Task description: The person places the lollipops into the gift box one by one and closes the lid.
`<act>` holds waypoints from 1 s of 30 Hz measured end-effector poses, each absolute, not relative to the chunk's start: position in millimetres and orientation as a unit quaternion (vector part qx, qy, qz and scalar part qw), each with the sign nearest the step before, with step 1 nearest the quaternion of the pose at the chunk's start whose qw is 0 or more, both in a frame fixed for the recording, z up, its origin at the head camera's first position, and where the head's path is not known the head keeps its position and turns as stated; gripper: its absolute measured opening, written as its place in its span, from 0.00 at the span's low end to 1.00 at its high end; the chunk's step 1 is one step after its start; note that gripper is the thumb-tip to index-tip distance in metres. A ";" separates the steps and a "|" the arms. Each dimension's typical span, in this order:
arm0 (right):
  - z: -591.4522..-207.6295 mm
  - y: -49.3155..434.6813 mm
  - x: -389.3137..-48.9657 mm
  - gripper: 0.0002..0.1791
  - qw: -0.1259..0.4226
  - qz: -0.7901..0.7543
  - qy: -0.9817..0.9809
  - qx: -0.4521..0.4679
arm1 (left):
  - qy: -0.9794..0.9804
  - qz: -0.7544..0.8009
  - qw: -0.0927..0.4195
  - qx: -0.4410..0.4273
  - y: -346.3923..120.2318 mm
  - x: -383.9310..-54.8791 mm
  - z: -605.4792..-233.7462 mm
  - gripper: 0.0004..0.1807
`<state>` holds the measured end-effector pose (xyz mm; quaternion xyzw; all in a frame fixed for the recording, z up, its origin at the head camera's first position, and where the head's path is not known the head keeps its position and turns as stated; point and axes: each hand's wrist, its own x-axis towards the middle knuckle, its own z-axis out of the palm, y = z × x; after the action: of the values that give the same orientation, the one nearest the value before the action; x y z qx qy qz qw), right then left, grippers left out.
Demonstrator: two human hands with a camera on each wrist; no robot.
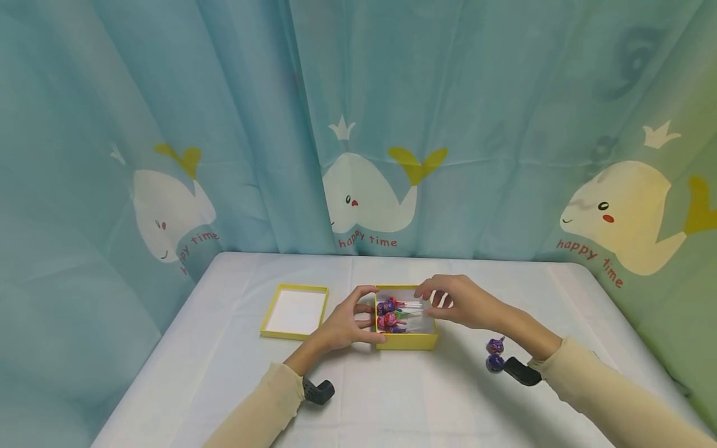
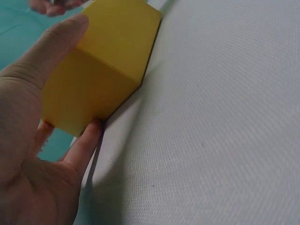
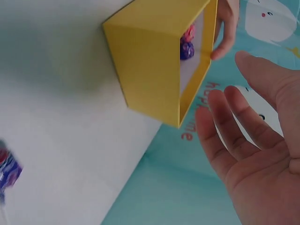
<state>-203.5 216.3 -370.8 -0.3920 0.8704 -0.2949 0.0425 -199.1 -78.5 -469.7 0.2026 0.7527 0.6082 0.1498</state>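
A yellow box [image 1: 407, 342] stands on the white table with its top uncovered. Inside lie several lollipops [image 1: 390, 320] in purple, red and pink wrappers, their white sticks pointing right. My left hand [image 1: 343, 325] holds the box at its left end, thumb on the near wall and fingers round the far side; the left wrist view shows the thumb against the yellow wall [image 2: 117, 42]. Over the right end of the box is my right hand [image 1: 463, 303], fingers loosely bent. In the right wrist view nothing lies between those fingers [image 3: 241, 147].
To the left of the box lies a yellow-rimmed lid [image 1: 295, 311], its white inside facing up. Two purple-wrapped lollipops [image 1: 495, 363] rest on the table beside my right forearm. A blue curtain [image 1: 269, 124] with whale prints hangs behind the table.
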 end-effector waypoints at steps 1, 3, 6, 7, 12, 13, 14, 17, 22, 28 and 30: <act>-369.8 220.3 -202.4 0.17 0.039 -0.293 0.872 -0.390 | 0.752 0.608 0.150 0.203 -78.8 -199.5 -469.9 0.53; -368.5 227.9 -200.0 0.18 0.032 -0.288 0.877 -0.383 | 0.751 0.610 0.151 0.203 -79.0 -199.7 -469.5 0.53; -367.2 239.6 -195.9 0.18 0.027 -0.283 0.884 -0.371 | 0.750 0.611 0.150 0.205 -79.4 -199.8 -469.7 0.53; -366.8 243.5 -194.5 0.18 0.026 -0.281 0.886 -0.367 | 0.749 0.612 0.149 0.206 -79.4 -200.1 -470.3 0.53; -366.1 262.9 -186.4 0.17 0.010 -0.276 0.894 -0.354 | 0.750 0.609 0.150 0.209 -79.5 -200.2 -470.9 0.53; -366.0 266.4 -184.9 0.17 0.007 -0.275 0.895 -0.351 | 0.750 0.609 0.150 0.209 -79.6 -200.3 -471.2 0.53; -366.1 270.0 -183.5 0.17 0.002 -0.275 0.896 -0.349 | 0.751 0.608 0.150 0.209 -79.6 -200.2 -470.9 0.53; -366.5 279.8 -180.2 0.17 -0.006 -0.275 0.899 -0.342 | 0.751 0.608 0.149 0.209 -79.7 -200.4 -471.7 0.53; -368.7 295.3 -176.0 0.18 -0.010 -0.278 0.897 -0.343 | 0.755 0.604 0.146 0.208 -79.5 -200.8 -471.9 0.53; -374.6 312.7 -172.2 0.23 0.006 -0.272 0.898 -0.347 | 0.754 0.605 0.147 0.208 -78.6 -201.3 -471.8 0.53; -376.5 319.0 -171.2 0.25 0.029 -0.268 0.899 -0.345 | 0.755 0.605 0.147 0.207 -78.3 -201.1 -471.0 0.53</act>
<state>-171.2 319.0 -376.5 -0.3449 0.8991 -0.2683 0.0286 -201.1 -78.3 -471.0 0.2068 0.7548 0.6049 0.1469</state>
